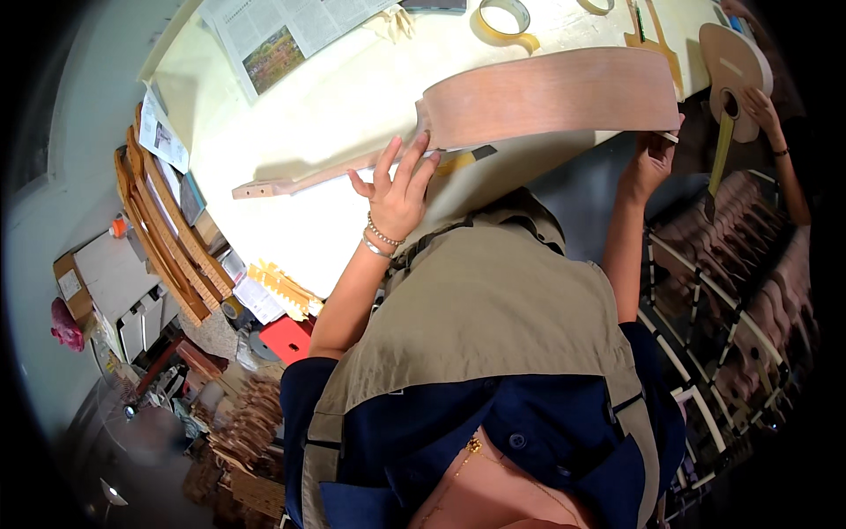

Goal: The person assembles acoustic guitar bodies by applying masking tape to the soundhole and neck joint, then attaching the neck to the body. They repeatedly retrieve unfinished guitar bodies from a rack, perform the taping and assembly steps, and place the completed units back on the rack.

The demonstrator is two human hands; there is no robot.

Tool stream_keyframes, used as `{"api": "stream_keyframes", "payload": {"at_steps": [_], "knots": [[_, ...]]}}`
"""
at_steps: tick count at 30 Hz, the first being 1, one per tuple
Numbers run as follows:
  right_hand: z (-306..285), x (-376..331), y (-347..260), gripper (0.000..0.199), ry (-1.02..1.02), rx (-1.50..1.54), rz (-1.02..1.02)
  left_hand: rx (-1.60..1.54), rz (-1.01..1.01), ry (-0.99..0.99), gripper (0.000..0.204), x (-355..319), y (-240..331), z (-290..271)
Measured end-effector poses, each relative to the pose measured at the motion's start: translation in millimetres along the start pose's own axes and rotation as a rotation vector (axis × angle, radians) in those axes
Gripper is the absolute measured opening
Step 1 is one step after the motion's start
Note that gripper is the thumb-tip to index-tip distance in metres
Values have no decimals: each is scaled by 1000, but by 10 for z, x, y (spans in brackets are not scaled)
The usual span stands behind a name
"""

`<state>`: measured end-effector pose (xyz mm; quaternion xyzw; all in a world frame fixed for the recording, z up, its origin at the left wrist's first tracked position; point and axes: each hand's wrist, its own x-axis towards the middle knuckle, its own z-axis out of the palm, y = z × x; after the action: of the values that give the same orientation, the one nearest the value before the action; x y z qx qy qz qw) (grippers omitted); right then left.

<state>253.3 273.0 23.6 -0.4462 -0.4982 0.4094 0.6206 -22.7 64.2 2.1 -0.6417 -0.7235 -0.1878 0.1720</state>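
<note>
An unfinished wooden guitar (551,93) rests on its side at the near edge of the pale worktable (308,132). Its bare body side faces up, and the neck runs left to the headstock. My left hand (398,196) is open with fingers spread, fingertips at the neck beside the heel; firm contact is hard to judge. Below the body's right end, my right hand (650,167) has its fingers closed. A small pale tip (671,137) sticks out there, and I cannot make out what it belongs to.
Behind the guitar lie a newspaper (282,40) and a tape roll (504,18). Curved wooden strips (163,225) stand at the table's left edge. At right, another person's hand (760,110) holds a second guitar (738,70) above a rack of wooden parts (705,238).
</note>
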Motion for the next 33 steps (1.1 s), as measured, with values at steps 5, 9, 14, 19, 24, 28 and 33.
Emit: {"api": "stream_keyframes", "payload": {"at_steps": [5,9,14,19,24,28,33], "knots": [[-138,-20,373,60,-5,58,90,22,72,35,12,72,-59,8],[-66,-131,482,60,8,-91,81,-26,41,194,17,155,123,117],[-103,-137,542,64,-19,54,123,-84,286,262,33,710,545,-20],[116,-184,357,87,-47,129,74,-387,122,-379,75,1680,638,-542],[403,-96,-191,97,-81,40,120,-523,111,-336,96,1985,315,-746],[951,115,-1158,102,-158,272,-245,-844,12,39,99,2120,-63,-1723],[1486,-86,-2080,90,-530,714,-268,-1120,13,262,100,1903,-590,-2685]]}}
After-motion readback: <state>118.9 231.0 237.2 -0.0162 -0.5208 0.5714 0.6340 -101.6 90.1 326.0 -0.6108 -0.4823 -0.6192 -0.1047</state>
